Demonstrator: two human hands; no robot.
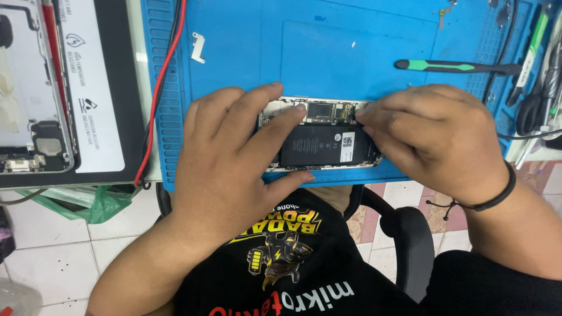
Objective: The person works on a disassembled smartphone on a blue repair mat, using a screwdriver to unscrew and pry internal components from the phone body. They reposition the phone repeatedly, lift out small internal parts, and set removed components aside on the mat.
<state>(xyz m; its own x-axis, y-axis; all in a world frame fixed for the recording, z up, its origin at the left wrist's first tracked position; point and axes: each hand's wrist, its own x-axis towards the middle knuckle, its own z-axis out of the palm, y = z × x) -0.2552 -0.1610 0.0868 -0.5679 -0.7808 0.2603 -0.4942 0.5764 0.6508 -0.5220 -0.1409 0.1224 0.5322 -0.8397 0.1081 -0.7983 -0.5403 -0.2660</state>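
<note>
Both hands [228,158] [433,137] steady opened phone [325,143], apparently probing.

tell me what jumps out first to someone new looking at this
An opened phone with its black battery showing lies at the near edge of a blue work mat. The left hand steadies it; the right hand pinches at its top edge. A green-handled tool lies behind.

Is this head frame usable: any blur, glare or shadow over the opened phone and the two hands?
Head view: evenly lit and sharp; the opened phone shows no glare, its black battery reads clearly. The left hand and right hand cast only soft shadows on the blue mat. The hands hide both phone ends.
</note>
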